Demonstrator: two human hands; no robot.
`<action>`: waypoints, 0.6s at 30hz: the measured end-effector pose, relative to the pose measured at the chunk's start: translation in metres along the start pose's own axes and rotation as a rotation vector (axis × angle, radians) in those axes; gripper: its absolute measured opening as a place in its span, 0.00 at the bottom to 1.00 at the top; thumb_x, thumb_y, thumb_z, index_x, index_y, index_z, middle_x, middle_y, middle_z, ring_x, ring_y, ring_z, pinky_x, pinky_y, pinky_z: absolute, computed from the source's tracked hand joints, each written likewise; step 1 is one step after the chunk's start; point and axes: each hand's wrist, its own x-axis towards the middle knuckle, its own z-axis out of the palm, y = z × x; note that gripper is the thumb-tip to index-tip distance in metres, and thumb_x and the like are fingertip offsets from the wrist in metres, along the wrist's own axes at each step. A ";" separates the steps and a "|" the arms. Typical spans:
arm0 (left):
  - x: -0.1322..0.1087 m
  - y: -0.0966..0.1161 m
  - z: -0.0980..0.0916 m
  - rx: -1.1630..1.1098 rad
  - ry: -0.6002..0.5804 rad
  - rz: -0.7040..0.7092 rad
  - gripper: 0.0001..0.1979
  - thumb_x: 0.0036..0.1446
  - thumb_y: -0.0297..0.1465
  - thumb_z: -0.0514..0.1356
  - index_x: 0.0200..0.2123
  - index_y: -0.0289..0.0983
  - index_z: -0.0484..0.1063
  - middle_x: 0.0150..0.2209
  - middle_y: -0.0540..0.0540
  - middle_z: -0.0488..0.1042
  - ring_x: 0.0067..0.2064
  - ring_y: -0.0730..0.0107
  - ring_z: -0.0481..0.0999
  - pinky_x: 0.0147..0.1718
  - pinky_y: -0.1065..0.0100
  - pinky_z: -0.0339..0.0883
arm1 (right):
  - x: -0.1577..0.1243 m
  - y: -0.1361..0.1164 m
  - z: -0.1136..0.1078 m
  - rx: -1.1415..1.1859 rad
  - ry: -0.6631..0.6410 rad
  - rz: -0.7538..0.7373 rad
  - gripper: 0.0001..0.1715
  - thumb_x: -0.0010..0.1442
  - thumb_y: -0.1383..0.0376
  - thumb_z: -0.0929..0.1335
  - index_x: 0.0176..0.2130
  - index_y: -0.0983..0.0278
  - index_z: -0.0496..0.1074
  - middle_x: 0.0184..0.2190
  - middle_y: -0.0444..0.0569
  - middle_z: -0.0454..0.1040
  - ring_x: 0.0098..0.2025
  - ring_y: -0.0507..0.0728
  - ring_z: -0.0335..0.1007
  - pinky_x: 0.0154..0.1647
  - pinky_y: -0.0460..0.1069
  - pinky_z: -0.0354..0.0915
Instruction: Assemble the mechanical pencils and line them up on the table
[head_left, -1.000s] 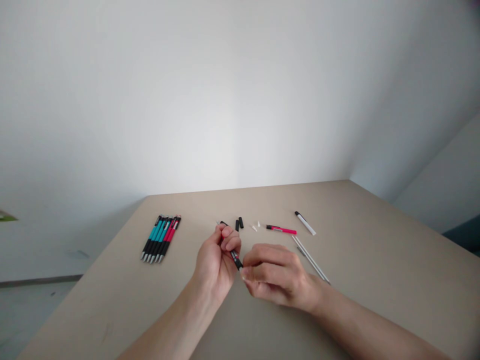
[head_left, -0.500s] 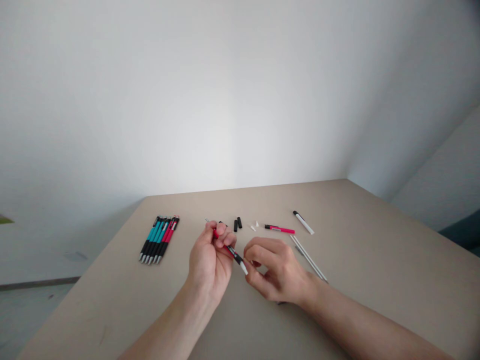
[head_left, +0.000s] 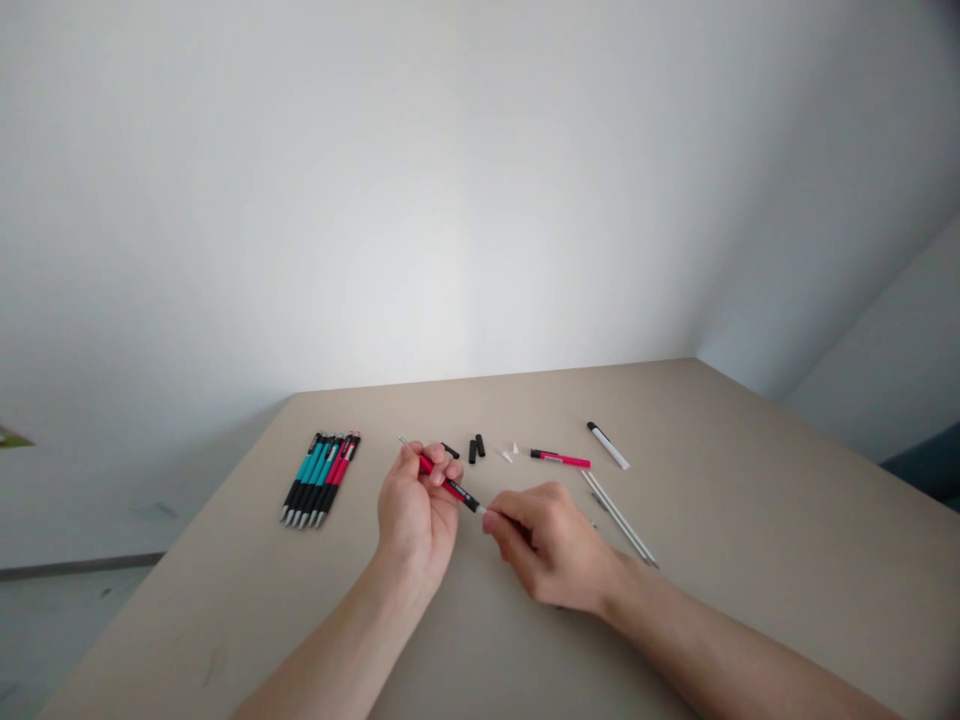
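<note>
A red and black pen [head_left: 461,492] slants between my two hands above the table. My left hand [head_left: 420,510], palm up, has its fingers curled round the red barrel, and a thin pale tip sticks out beyond them at the upper left. My right hand [head_left: 544,540] pinches the white end of the same pen between thumb and forefinger; its other fingers are folded in. Just behind the left fingertips lies a small black grip sleeve [head_left: 450,451], partly covered. Two more black sleeves [head_left: 476,448] lie beside it.
Several assembled teal and red pens [head_left: 319,480] lie in a row at the left. Small white pieces [head_left: 510,453], a red barrel [head_left: 561,458], a white barrel [head_left: 607,446] and thin white tubes [head_left: 619,520] lie behind and right of my hands. A wall [head_left: 465,200] borders the table [head_left: 735,480].
My right thumb and forefinger have closed on the white end of the pen, which was uncovered before. My left hand has shifted slightly left with the pen.
</note>
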 end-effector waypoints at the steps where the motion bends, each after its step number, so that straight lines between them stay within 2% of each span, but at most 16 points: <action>1: -0.001 0.000 0.000 0.005 -0.008 0.006 0.15 0.65 0.24 0.44 0.26 0.35 0.61 0.21 0.52 0.62 0.19 0.78 0.57 0.22 0.74 0.60 | -0.001 0.001 0.000 0.001 -0.007 0.002 0.15 0.61 0.68 0.60 0.22 0.63 0.58 0.15 0.41 0.60 0.17 0.48 0.54 0.21 0.45 0.49; 8: -0.005 -0.006 0.001 0.041 -0.069 0.047 0.13 0.65 0.26 0.46 0.26 0.36 0.60 0.19 0.53 0.60 0.19 0.77 0.56 0.22 0.73 0.58 | -0.004 0.004 0.009 -0.119 0.027 -0.024 0.15 0.60 0.69 0.61 0.22 0.63 0.59 0.14 0.42 0.60 0.16 0.48 0.53 0.21 0.46 0.46; 10: -0.005 -0.007 0.001 0.041 -0.061 0.049 0.13 0.65 0.25 0.46 0.26 0.36 0.60 0.19 0.53 0.59 0.19 0.77 0.55 0.22 0.73 0.58 | -0.005 0.005 0.010 -0.113 0.010 -0.020 0.15 0.60 0.69 0.61 0.22 0.63 0.60 0.15 0.43 0.63 0.17 0.49 0.56 0.21 0.46 0.47; 14: -0.003 -0.006 0.000 0.021 -0.072 0.009 0.13 0.65 0.25 0.45 0.27 0.36 0.61 0.19 0.53 0.59 0.19 0.78 0.55 0.21 0.74 0.58 | -0.004 0.007 0.009 -0.028 -0.014 0.022 0.14 0.63 0.68 0.61 0.26 0.65 0.66 0.18 0.45 0.69 0.19 0.50 0.62 0.23 0.44 0.52; 18: 0.002 -0.002 -0.003 -0.024 -0.053 -0.067 0.13 0.64 0.24 0.45 0.27 0.35 0.60 0.19 0.53 0.59 0.19 0.80 0.55 0.20 0.75 0.57 | 0.000 0.007 0.004 0.007 -0.007 -0.044 0.13 0.64 0.66 0.61 0.29 0.65 0.68 0.19 0.45 0.68 0.21 0.50 0.61 0.25 0.45 0.53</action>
